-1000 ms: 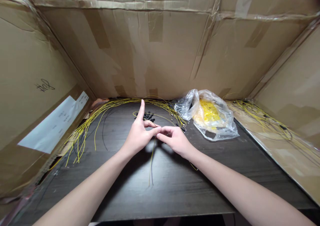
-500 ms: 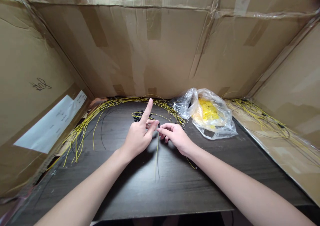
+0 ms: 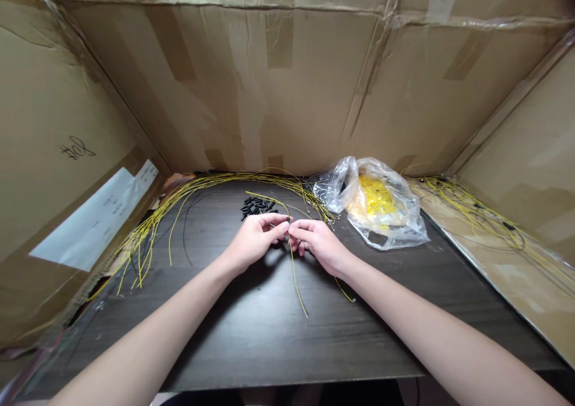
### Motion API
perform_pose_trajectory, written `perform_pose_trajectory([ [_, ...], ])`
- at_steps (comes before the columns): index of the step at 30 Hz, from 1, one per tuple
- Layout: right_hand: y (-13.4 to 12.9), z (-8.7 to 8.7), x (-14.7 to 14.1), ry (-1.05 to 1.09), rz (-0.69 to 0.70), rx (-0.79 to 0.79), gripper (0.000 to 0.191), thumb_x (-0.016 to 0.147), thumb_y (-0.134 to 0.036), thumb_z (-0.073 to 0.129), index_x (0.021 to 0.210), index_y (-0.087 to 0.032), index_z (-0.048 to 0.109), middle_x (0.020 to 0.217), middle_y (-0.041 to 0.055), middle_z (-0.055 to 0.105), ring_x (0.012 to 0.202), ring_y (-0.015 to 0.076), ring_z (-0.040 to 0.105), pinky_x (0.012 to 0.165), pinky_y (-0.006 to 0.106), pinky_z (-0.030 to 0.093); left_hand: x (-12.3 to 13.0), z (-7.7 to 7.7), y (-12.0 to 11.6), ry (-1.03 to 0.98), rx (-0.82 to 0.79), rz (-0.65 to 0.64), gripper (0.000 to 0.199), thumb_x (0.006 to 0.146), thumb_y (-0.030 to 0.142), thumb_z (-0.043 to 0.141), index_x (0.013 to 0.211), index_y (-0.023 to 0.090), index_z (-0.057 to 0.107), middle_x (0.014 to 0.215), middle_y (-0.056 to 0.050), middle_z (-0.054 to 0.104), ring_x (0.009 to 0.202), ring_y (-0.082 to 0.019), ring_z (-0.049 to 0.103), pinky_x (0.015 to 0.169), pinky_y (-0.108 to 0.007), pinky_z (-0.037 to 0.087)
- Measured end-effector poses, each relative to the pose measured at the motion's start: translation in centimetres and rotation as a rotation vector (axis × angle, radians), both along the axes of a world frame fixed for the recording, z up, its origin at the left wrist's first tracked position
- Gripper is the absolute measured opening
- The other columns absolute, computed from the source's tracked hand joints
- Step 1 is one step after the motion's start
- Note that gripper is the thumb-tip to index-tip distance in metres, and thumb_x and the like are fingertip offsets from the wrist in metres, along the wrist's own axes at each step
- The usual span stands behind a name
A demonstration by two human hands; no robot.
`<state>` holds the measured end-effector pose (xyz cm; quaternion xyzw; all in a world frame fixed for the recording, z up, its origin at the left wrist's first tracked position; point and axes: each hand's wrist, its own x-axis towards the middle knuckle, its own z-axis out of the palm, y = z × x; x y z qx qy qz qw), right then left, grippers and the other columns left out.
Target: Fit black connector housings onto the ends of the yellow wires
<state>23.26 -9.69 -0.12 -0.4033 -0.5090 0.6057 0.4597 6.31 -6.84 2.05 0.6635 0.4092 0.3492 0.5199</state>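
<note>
Left hand, right hand nearly closed, fingertips together, pinching thin yellow wire, its end hanging toward me over dark surface. Just beyond left hand, black connectors; farther, yellow wire bundle; beyond right hand, plastic bag.

Brown cardboard panels form a makeshift far wall, patched with strips of packing tape and creased along the top. A cardboard left wall carries a black scrawl and a white paper sheet; another cardboard panel closes the right. Below them runs a dark wood-grain counter.
</note>
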Motion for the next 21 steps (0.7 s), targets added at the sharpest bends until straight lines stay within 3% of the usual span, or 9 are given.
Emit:
perform_pose_trajectory([
  [7, 0.1, -0.2, 0.0, -0.073, 0.014, 0.041, 0.023, 0.078, -0.038, 0.065, 0.073, -0.016, 0.059, 0.065, 0.0000, 0.059, 0.057, 0.0105, 0.054, 0.049, 0.021, 0.038, 0.2, -0.4, 0.2, -0.154, -0.151, 0.016, 0.031, 0.075, 0.041, 0.074, 0.086, 0.013, 0.069, 0.076, -0.005, 0.064, 0.069, -0.013, 0.056, 0.062, -0.024, 0.043],
  [14, -0.1, 0.3, 0.3, -0.145, 0.075, 0.086, 0.014, 0.075, -0.028, 0.062, 0.069, -0.016, 0.059, 0.056, -0.0013, 0.057, 0.048, 0.0089, 0.047, 0.046, 0.021, 0.034, -0.1, -0.7, 0.8, -0.280, -0.219, 0.160, 0.033, 0.069, 0.037, 0.080, 0.090, 0.013, 0.071, 0.084, -0.006, 0.064, 0.071, -0.013, 0.058, 0.061, -0.024, 0.044],
  [21, 0.0, 0.1, 0.5, -0.196, 0.160, 0.129, 0.011, 0.074, -0.023, 0.058, 0.067, -0.015, 0.061, 0.056, -0.0011, 0.057, 0.048, 0.0080, 0.046, 0.045, 0.020, 0.033, -0.5, -0.5, 1.1, -0.304, -0.211, 0.165, 0.026, 0.071, 0.033, 0.078, 0.086, 0.012, 0.070, 0.088, -0.006, 0.064, 0.072, -0.012, 0.057, 0.061, -0.024, 0.042],
])
